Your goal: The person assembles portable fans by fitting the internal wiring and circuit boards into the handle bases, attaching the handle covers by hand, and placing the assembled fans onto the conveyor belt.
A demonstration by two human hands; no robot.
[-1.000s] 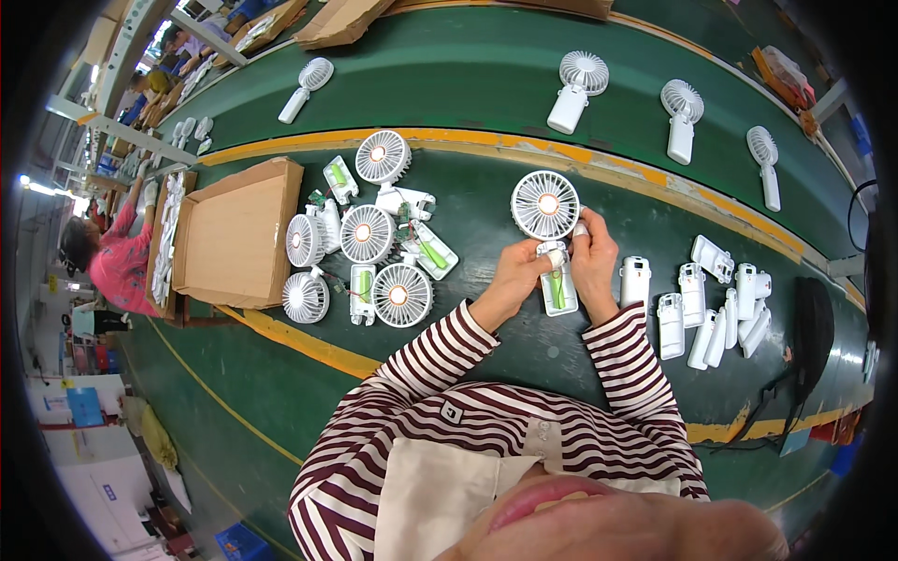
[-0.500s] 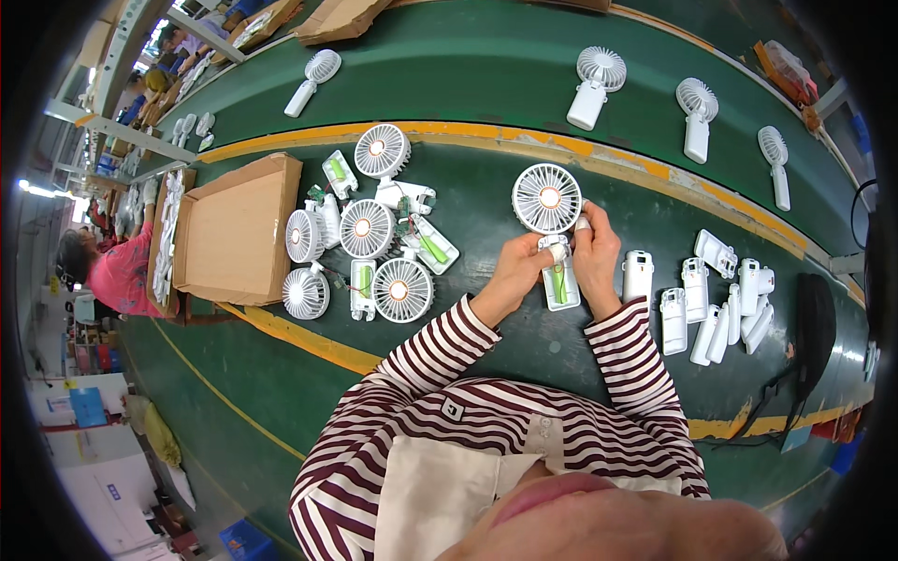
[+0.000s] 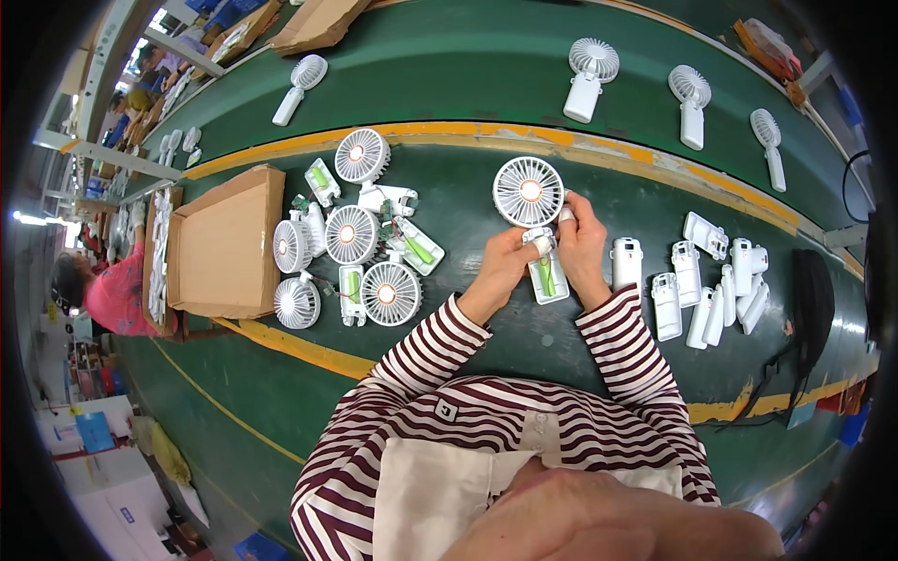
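Both hands hold one white handheld fan [image 3: 528, 192] upright above the green bench, its round grille pointing away from me. Its handle is uncovered and shows a green battery cell [image 3: 546, 275] with thin wires. My left hand [image 3: 506, 266] pinches the handle near its top, thumb across the neck. My right hand [image 3: 582, 245] grips the right side just below the grille, with a white cover on a fingertip. Beside my right hand stands a white handle cover [image 3: 627, 262]. Left of my hands lie several opened fans [image 3: 353, 234] with batteries and circuit boards exposed.
More white handle covers [image 3: 687, 273] lie to the right, near a black strap-like object [image 3: 812, 318]. A cardboard tray [image 3: 224, 248] stands at the left. Finished-looking fans [image 3: 593, 70] lie on the green belt [image 3: 440, 65] beyond the yellow edge. A person in pink [image 3: 117, 294] is at far left.
The view has shifted slightly. Both hands keep their hold on the fan, and my left thumb has moved a little at its neck.
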